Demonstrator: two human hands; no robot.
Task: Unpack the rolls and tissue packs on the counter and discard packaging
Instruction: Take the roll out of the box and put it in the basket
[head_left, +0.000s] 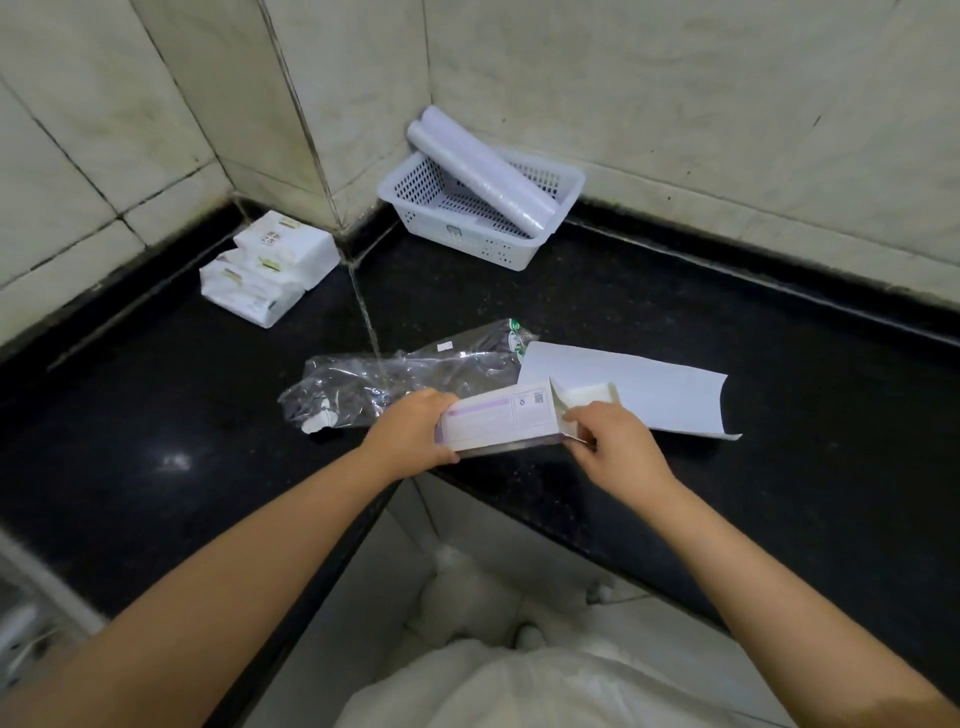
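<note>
Counter (675, 312) glossy black stone; basket (415, 208) white perforated plastic; wrapper (395, 374) clear crinkled film; box (498, 421) matt cardboard; walls (727, 104) pale tile

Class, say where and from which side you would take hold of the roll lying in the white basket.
Grip the roll's raised upper end, coming from above. It leans tilted out over the basket's back rim toward the wall corner, so that end is free.
</note>
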